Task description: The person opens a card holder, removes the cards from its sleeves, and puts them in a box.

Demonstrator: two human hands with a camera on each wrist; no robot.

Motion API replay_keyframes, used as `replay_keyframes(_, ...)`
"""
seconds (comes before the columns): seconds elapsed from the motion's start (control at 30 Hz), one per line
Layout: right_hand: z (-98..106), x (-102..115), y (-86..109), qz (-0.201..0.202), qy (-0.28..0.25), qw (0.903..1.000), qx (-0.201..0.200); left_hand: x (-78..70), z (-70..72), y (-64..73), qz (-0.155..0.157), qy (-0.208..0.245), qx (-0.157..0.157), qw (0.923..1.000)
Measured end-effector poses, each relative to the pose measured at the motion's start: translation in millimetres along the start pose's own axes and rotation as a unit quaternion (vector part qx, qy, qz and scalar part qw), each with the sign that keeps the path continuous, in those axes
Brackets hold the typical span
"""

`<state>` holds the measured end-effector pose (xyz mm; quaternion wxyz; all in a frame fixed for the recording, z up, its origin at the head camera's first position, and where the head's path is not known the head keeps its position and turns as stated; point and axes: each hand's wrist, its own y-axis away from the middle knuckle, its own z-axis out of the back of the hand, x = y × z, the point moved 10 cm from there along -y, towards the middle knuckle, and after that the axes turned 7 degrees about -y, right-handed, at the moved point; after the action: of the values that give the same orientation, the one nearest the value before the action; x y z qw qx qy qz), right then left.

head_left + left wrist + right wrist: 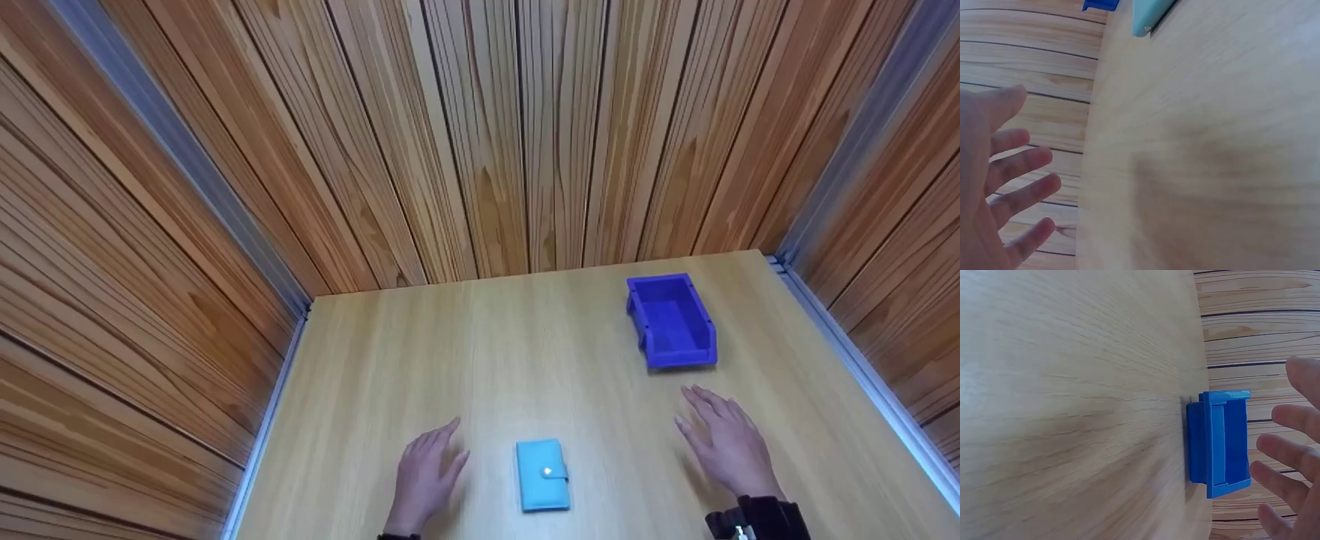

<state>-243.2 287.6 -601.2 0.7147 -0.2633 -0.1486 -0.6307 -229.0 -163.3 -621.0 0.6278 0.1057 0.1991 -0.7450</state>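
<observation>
A light blue wallet-like case (541, 475) with a snap-button strap lies on the table between the two hands. My left hand (426, 478) is over the table to its left, fingers spread and holding nothing. In the left wrist view the left hand (1002, 174) shows relaxed fingers, with a corner of the case (1148, 16) at the top. My right hand (727, 444) hovers with loose fingers, just in front of a blue-purple plastic bin (679, 358). The right wrist view shows this bin (1217, 444) beyond the fingertips of the right hand (1297, 450).
The light wooden table (375, 360) meets a plank back wall (487, 150), with plank side walls left and right. Metal rails (862, 367) run along the table's side edges. A dark wrist strap (757, 519) sits on the right wrist.
</observation>
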Motion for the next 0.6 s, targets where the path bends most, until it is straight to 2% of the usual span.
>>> replay_keyframes(0.2, -3, 4, 1.4, 0.005, -0.005, 1.0000, -0.003, -25.0, -28.4, -5.5, 0.007, 0.020, 0.085, 0.9961)
replay_keyframes(0.4, -16, 13, 2.5, 0.000, -0.009, 1.0000, 0.004, -52.9, -63.6, 1.0, -0.002, 0.033, 0.180, 0.9831)
replay_keyframes(0.5, -31, 25, 4.4, 0.001, -0.012, 0.9998, 0.016, -59.1, -80.8, 5.3, 0.024, 0.044, 0.213, 0.9757)
replay_keyframes(0.6, -50, 41, 5.8, 0.010, -0.005, 0.9994, 0.033, -61.7, -94.8, 5.9, 0.081, 0.077, 0.223, 0.9683)
